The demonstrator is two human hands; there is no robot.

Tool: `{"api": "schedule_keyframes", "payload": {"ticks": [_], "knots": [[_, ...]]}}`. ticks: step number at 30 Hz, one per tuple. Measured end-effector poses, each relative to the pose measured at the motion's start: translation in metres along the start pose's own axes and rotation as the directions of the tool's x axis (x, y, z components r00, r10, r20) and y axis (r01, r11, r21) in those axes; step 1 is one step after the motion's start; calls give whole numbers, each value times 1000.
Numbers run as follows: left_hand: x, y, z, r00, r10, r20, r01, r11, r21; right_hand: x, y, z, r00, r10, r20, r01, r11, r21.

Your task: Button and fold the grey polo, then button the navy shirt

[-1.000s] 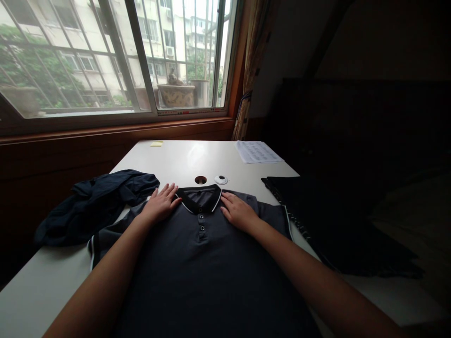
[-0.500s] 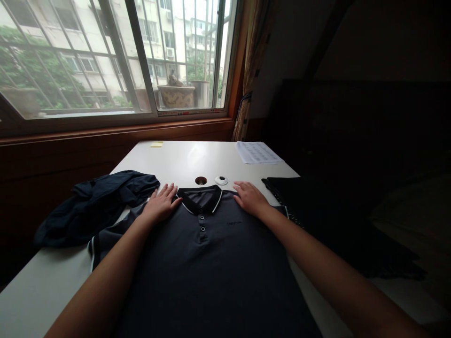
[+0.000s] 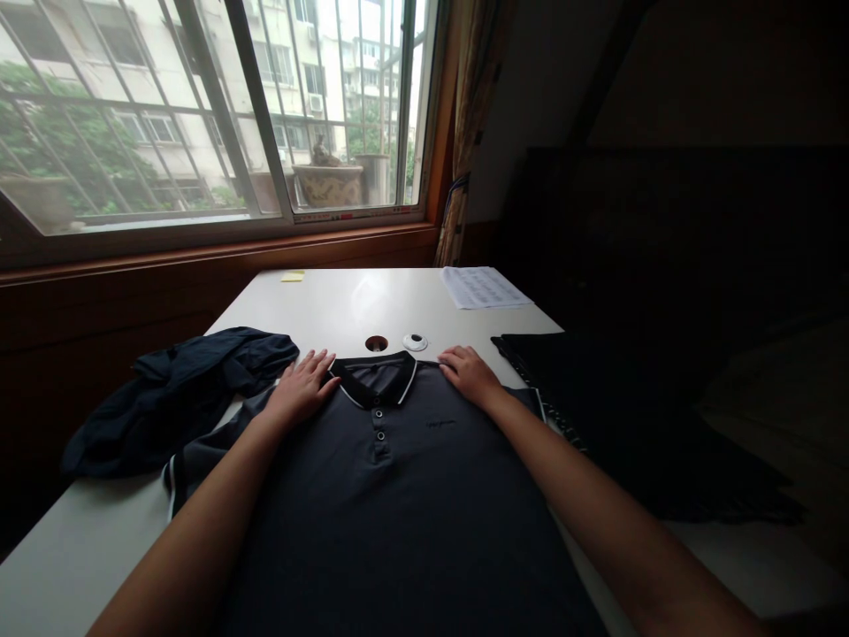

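A dark grey polo shirt [image 3: 398, 495] lies front side up on the white table, its black collar with white edging pointing away from me. My left hand [image 3: 302, 387] rests flat on the shoulder left of the collar, with fingers spread and nothing gripped. At the other shoulder, my right hand [image 3: 470, 375] has its fingers bent over the top edge and the thumb close to them, closed on the cloth. The shirt's left sleeve partly shows beside my left forearm; the lower hem runs out of view.
A crumpled navy garment [image 3: 179, 389] lies at the left, and a dark stack of cloth [image 3: 637, 442] at the right. Behind the collar are a round table hole [image 3: 376, 343] and its white cover [image 3: 415, 341]. Printed papers [image 3: 485, 287] and yellow sticky notes [image 3: 293, 276] lie at the back.
My right hand's fingers have bent from stretched out to curled over the shoulder edge. My left hand stays at its shoulder. The view has shifted slightly.
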State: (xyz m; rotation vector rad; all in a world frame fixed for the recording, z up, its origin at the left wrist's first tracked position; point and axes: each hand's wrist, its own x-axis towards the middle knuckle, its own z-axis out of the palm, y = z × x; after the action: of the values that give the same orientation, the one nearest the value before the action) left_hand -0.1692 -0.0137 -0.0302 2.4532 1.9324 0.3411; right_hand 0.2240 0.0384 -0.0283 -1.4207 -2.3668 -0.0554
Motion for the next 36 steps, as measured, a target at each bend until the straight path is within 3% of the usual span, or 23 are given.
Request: {"api": "schedule_keyframes", "payload": {"ticks": [4, 6, 9, 14, 22, 27, 36], "knots": [[4, 8, -14, 985, 37, -170, -56, 993, -105, -4, 4, 4, 998, 37, -49, -35, 999, 41], [7, 19, -23, 983, 22, -184, -62, 974, -216, -4, 6, 6, 997, 50, -62, -46, 997, 60], [17, 44, -35, 996, 55, -74, -80, 909, -409, -3, 8, 6, 996, 63, -68, -57, 995, 86], [46, 93, -34, 988, 121, 94, -63, 880, -471, -2, 13, 6, 994, 95, -58, -88, 990, 115], [102, 152, -5, 983, -51, 178, 133, 863, -488, 0, 16, 7, 991, 118, -55, -110, 986, 128], [112, 161, 8, 976, -131, 177, 207, 815, -541, 0, 19, 10, 989, 134, -60, -125, 984, 126], [102, 144, 22, 954, -298, 29, 256, 763, -593, -4, 19, 11, 974, 216, -61, -214, 976, 42]]}}
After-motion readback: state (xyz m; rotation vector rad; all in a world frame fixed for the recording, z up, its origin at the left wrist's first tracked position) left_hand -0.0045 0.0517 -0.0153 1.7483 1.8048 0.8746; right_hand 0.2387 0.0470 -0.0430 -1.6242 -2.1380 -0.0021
